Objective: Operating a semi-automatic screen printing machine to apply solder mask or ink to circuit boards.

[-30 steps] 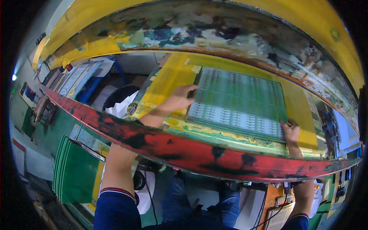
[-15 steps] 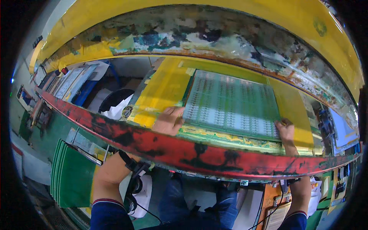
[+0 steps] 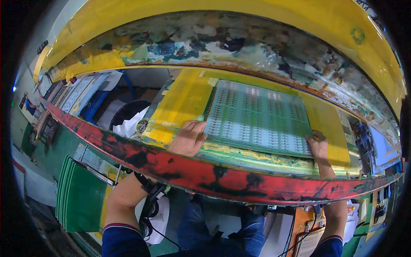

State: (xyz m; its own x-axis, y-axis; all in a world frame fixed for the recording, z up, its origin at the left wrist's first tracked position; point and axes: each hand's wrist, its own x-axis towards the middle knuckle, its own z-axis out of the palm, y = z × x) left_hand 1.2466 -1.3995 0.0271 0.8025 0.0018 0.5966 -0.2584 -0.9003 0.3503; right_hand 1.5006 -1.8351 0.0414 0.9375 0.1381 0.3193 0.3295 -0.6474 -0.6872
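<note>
A flat green-and-white panel, covered with rows of small repeated print, lies on a yellow-covered bed. My left hand is at the panel's near left corner, its curled fingers against the edge. At the near right corner, the bent fingers of my right hand hold the opposite edge. Both forearms pass beneath a red, dark-stained bar, which hides my wrists in part. Above the far side of the panel hangs a long yellow frame with a paint-smeared inner face.
At the lower left stand several upright green boards. A black bin with white paper is beyond the bed's left side. Blue-white sheets lie at the right. A person is far off at the left.
The red bar appears slightly lower in the picture, and a little more of my left hand shows above it. Both hands stay at the panel's edges.
</note>
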